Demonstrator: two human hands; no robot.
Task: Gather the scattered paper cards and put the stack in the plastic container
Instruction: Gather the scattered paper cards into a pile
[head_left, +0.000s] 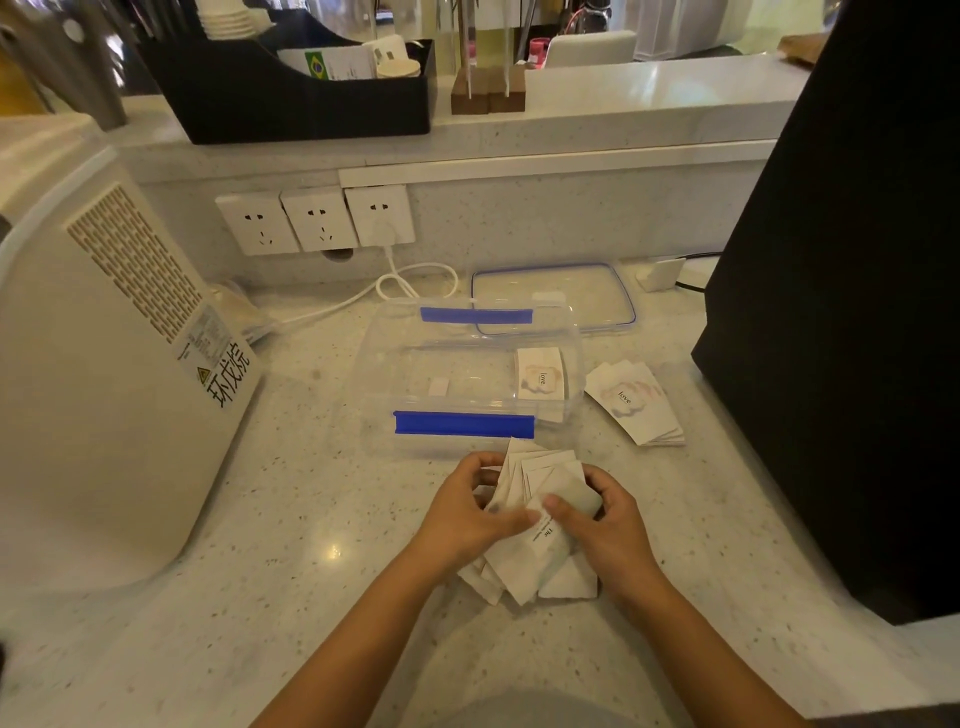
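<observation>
Both hands hold a loose, fanned bunch of white paper cards (537, 483) just above the counter, in front of the clear plastic container (395, 364) with blue clips. My left hand (472, 512) grips the bunch from the left, my right hand (605, 517) from the right, thumbs on top. More cards (524, 571) lie under the hands on the counter. Inside the container's right end lies a small stack with a "love" card (540, 374) on top. Another "love" stack (636, 402) lies on the counter right of the container.
The container's lid (556, 291) lies behind it, by the wall sockets (317, 218) and a white cable (415, 283). A large white appliance (104, 364) stands at the left. A black screen back (841, 312) rises at the right. A black organiser (291, 93) sits on the raised ledge.
</observation>
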